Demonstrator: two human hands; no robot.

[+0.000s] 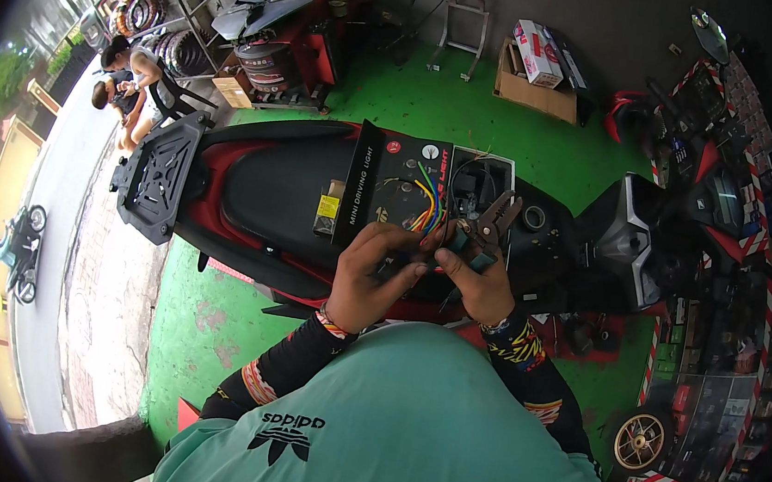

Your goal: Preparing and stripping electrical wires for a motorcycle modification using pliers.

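Note:
My left hand (367, 272) is closed with its fingertips pinching a bundle of coloured wires (429, 210), yellow, green, blue and orange, that fans up over the box. Close beside it, my right hand (482, 286) is wrapped round a pair of pliers (500, 217) with teal handles, the jaws pointing up and away from me. The fingertips of both hands nearly meet, and what lies exactly between them is hard to make out. Behind them an open cardboard box (361, 183) with a black lid flap rests on the motor scooter's seat (280, 184). Dark parts and cables lie inside its white compartment (511, 174).
A small yellow-labelled box (327, 207) sits left of the lid. The scooter has a rear rack (162, 175) at left and handlebar bodywork (632, 246) at right. Shelves of packaged parts (687, 400) line the right. Two people (136, 87) sit at far left by the street.

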